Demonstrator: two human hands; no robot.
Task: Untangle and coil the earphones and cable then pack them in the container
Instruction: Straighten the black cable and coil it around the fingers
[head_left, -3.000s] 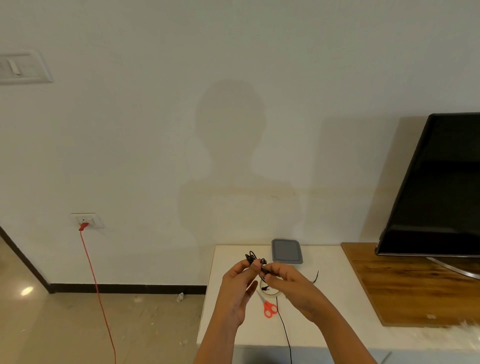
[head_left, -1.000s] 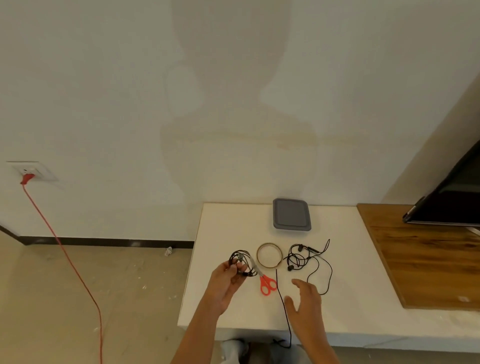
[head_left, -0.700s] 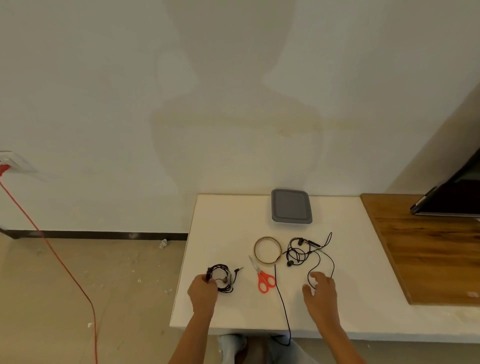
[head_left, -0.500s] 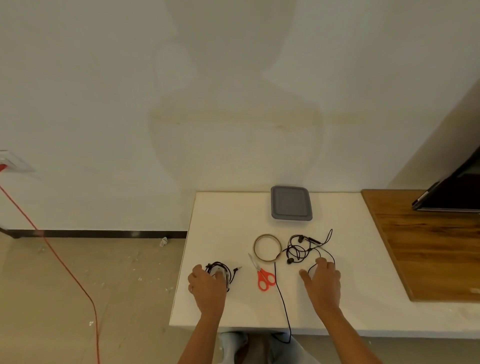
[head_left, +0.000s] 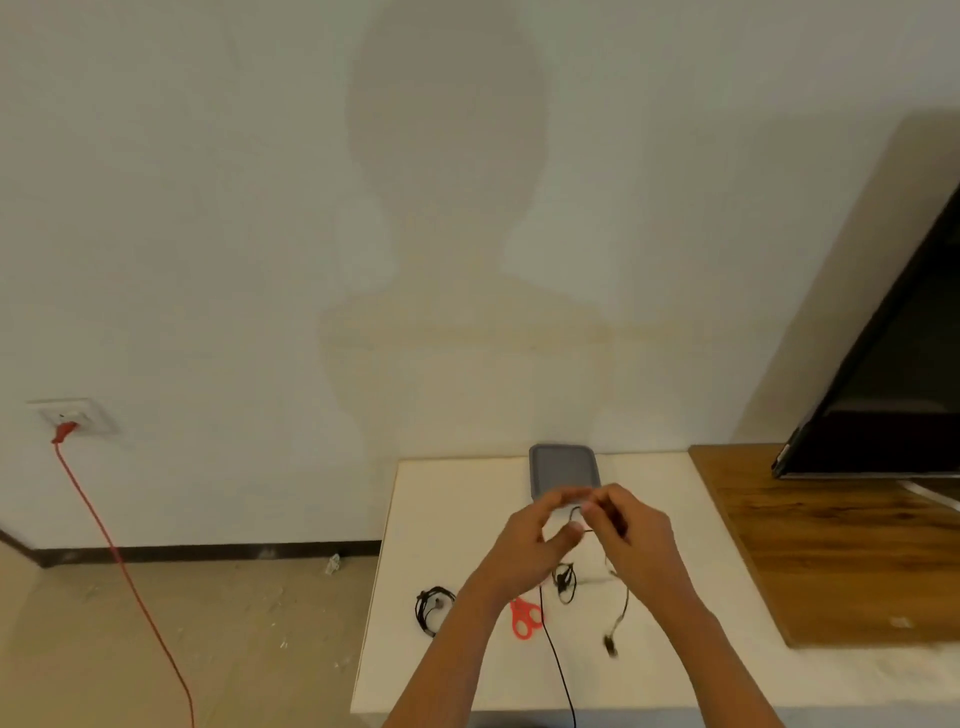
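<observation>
At the far left a wall socket (head_left: 74, 415) holds a red plug, and its red cord (head_left: 120, 566) runs down the wall and across the floor. Right of that is the white tabletop (head_left: 447, 499), set against the wall. Near its left edge lies a coiled bundle (head_left: 431, 609) of thin black wire, flat on the surface and apart from both hands.

The left hand (head_left: 530, 551) is raised above the middle of the tabletop. Its forefinger and thumb curl toward each other, and the thumb tip is on the thin black cord of the earphones (head_left: 565, 582). Below this wrist a pair of red-handled scissors (head_left: 525, 618) lies on the tabletop. Just beside the scissors a black lead (head_left: 558, 670) runs straight toward the near edge and over it.

Beyond the hands the grey container (head_left: 563, 465) sits at the far edge against the wall with its lid on; its near end is hidden behind the fingers.

The right hand (head_left: 634, 540) meets the left one fingertip to fingertip and pinches the same cord. The earphones are off the tabletop between the two hands: a small loop shows between the fingertips, a dark clump hangs under them, and one blurred strand with its end piece dangles below the right palm.

Further right a wooden board (head_left: 831, 545) adjoins the tabletop, and a dark screen (head_left: 893, 374) stands on it at the right edge.
</observation>
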